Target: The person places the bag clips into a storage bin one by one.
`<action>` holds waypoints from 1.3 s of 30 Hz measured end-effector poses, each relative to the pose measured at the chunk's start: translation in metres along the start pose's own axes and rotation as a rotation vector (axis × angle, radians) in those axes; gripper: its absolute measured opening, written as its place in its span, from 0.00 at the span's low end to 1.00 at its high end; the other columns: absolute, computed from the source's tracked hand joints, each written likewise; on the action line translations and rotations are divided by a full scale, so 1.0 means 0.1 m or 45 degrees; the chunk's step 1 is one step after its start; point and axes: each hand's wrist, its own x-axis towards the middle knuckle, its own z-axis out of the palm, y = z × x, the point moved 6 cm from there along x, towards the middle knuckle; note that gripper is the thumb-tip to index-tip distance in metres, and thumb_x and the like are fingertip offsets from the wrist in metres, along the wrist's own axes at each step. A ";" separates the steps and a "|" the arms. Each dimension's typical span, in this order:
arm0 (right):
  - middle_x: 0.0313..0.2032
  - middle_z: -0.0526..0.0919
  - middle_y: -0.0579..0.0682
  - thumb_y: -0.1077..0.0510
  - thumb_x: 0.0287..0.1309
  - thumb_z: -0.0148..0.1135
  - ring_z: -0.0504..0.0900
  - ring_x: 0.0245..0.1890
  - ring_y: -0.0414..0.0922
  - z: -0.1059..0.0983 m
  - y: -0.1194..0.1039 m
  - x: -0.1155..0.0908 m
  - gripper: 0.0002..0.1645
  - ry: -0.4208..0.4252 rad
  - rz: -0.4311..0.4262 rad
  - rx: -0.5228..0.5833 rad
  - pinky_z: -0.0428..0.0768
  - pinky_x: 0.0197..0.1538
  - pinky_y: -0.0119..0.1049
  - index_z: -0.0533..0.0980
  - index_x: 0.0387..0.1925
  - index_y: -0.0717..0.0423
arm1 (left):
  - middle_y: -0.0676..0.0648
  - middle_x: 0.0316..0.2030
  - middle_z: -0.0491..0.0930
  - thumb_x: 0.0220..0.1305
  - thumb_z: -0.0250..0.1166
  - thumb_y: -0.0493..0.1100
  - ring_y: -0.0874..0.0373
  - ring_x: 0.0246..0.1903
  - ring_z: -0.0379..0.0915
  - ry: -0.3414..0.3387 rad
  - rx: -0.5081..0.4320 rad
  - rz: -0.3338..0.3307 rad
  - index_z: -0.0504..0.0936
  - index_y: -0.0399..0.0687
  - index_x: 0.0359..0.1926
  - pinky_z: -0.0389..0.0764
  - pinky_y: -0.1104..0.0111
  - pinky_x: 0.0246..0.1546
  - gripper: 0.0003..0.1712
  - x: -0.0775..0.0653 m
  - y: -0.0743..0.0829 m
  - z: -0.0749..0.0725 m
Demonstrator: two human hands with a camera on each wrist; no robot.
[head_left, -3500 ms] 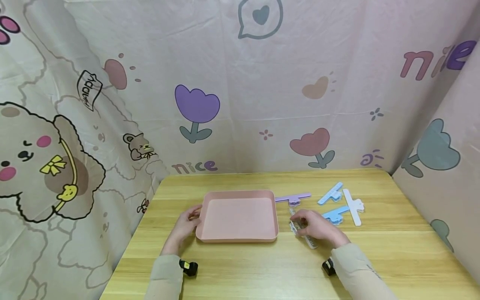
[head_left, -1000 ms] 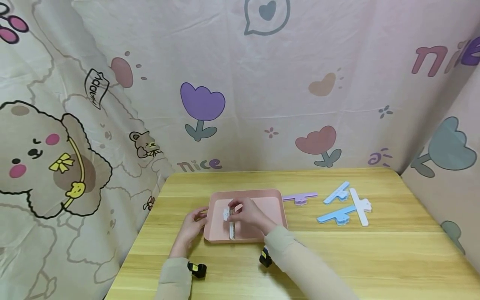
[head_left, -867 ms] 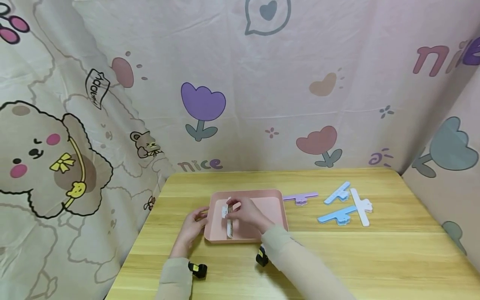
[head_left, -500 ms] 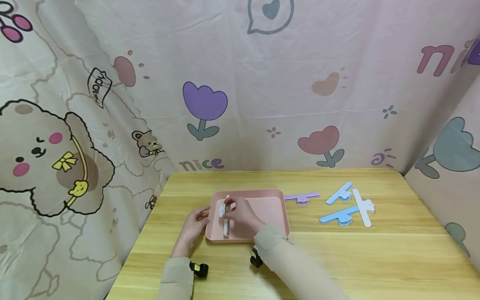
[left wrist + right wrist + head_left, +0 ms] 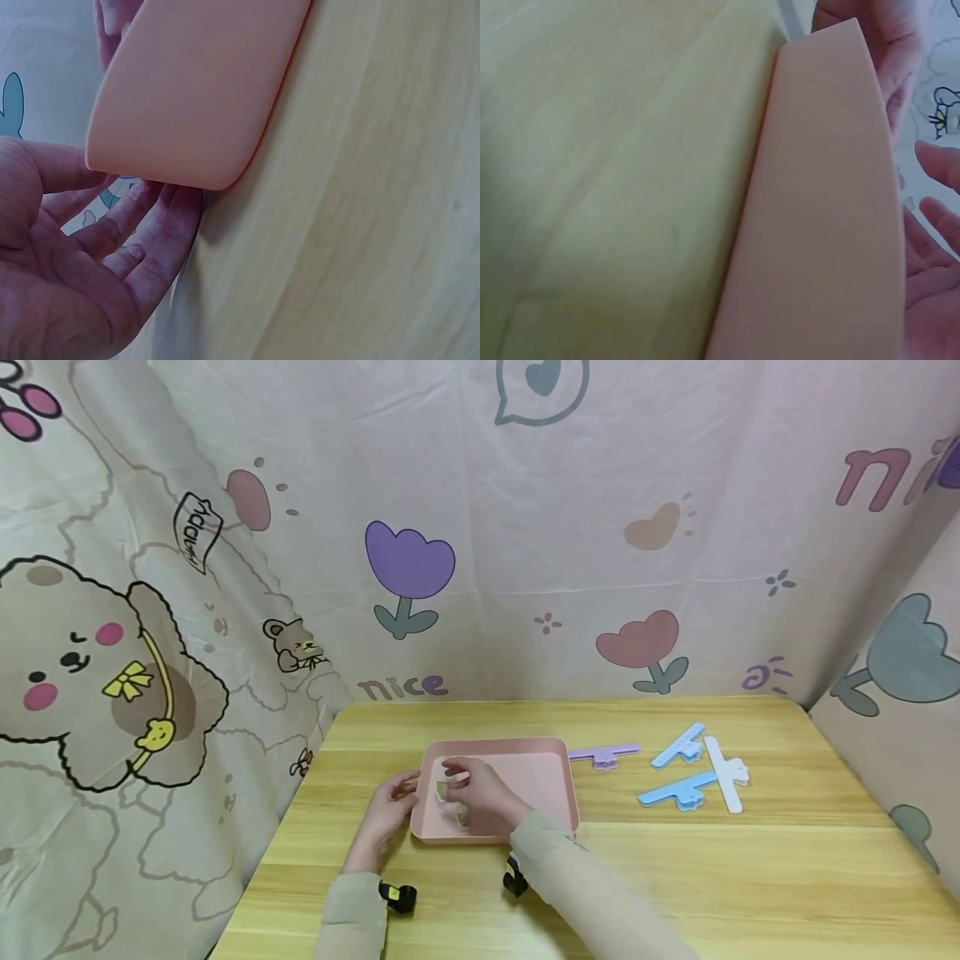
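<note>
a pale printed curtain (purple tulip included) behind a wood-grain table

The right grip points inward, fingertips parted; left of it, the left grip has fingers loosely extended.

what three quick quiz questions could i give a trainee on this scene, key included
1. Count: how many clips show on the table outside the pink tray?
2. True or false: the left hand touches the outside of the tray.
3. Multiple choice: where is the right hand?
A. On the blue clip
B. Over the inside of the tray
C. Beside the white clip

Key:
1. Four: the purple clip, pale blue clip, blue clip and white clip.
2. True.
3. B.
</note>
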 end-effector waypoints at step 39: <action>0.55 0.73 0.72 0.63 0.68 0.57 0.80 0.49 0.62 -1.97 0.63 -1.08 0.37 0.471 0.151 0.382 0.79 0.52 0.51 0.53 0.71 0.68 | 0.30 0.55 0.73 0.66 0.54 0.26 0.41 0.51 0.73 0.014 0.097 0.012 0.71 0.35 0.65 0.81 0.60 0.40 0.26 0.02 -0.03 -0.01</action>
